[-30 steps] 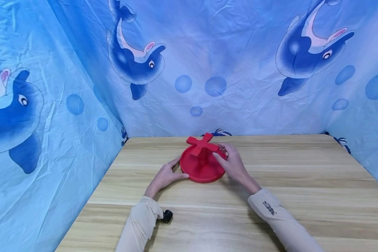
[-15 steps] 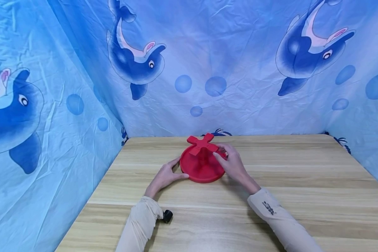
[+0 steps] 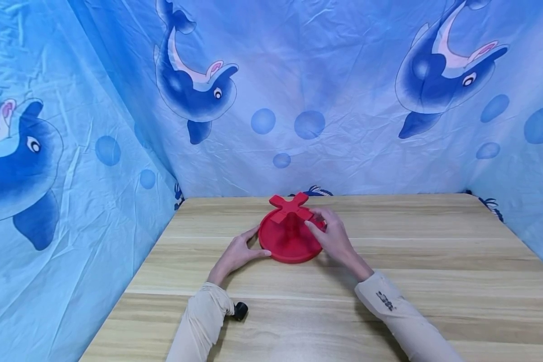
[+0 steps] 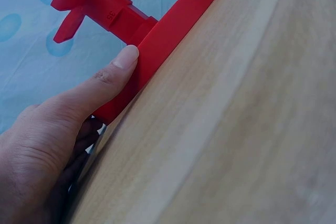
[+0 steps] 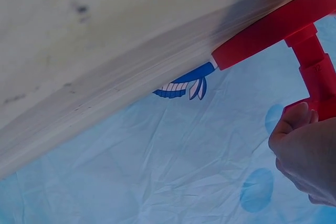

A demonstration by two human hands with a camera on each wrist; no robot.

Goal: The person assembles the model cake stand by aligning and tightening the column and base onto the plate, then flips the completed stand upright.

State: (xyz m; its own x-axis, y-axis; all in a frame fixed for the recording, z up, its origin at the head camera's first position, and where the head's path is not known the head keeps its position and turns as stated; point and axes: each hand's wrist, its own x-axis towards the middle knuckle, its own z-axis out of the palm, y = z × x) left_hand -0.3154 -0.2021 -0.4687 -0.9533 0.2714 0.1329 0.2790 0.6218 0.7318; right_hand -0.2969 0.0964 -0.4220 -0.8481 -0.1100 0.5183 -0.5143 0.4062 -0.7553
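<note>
A red round base (image 3: 271, 240) with a raised rim lies on the wooden table. From its centre rises a stepped red post (image 4: 113, 14) bearing small raised digits, topped by a red four-armed cross handle (image 3: 290, 207). My left hand (image 3: 238, 252) holds the near left rim of the base; in the left wrist view its thumb presses the rim's side, and the other fingers are mostly hidden. My right hand (image 3: 336, 236) pinches the right arm of the cross between thumb and fingers. In the right wrist view the fingertips cover that arm's end.
The wooden table (image 3: 425, 281) extends around the base on all sides. A blue dolphin-printed cloth (image 3: 344, 151) hangs behind the table and along its sides. A small black device (image 3: 241, 311) sits at the left sleeve's cuff.
The cross handle has turned slightly clockwise, seen from above, with my right hand following its arm a little towards me. The base and my left hand have stayed in place.
</note>
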